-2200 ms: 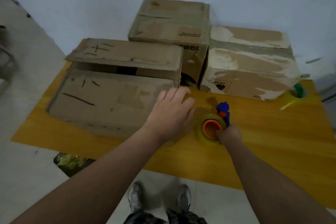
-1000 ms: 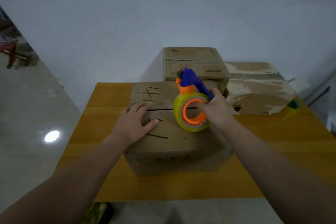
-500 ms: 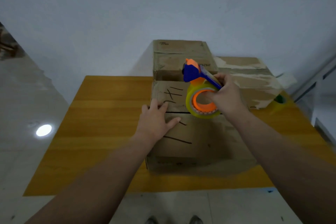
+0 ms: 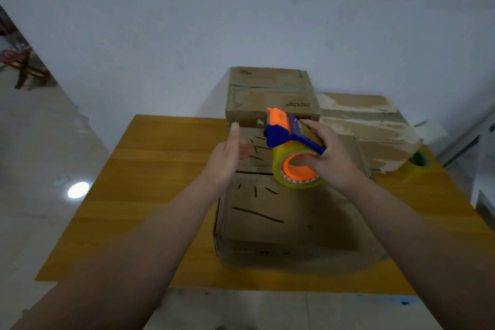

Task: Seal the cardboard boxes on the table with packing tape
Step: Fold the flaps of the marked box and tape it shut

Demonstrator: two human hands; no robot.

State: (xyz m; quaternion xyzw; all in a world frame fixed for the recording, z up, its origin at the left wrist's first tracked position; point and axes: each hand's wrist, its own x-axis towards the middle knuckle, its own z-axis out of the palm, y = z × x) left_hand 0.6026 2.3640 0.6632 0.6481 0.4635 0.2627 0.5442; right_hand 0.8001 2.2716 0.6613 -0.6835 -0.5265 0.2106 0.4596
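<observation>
**Mind the loose flaps before the tape goes down**

Your right hand [image 4: 334,161] is closed around the tape dispenser [image 4: 292,153], fingers hooked through the orange core of the roll, and holds it over the far end of the near box [image 4: 267,211]. Your left hand [image 4: 227,161] is open and flat with nothing in it, hovering at the box's left edge rather than pressing down.

That is the likely trouble — with no hand on the flaps, the first pull of tape could lift them or slide the box across the table [image 4: 150,169], and the strip would wander off the seam [image 4: 254,173]. A free tape end may also fold back on itself; whether one is pulled out, you cannot tell from here.

The near box has its flaps folded shut and no tape visible along the seam; its contents are hidden. Behind it stands a taller box [image 4: 270,88], and to the right a lower box [image 4: 375,126] with torn, pale patches on top — both closed, so nothing inside shows. A second tape roll [image 4: 417,163] sits near the table's right edge.
</observation>
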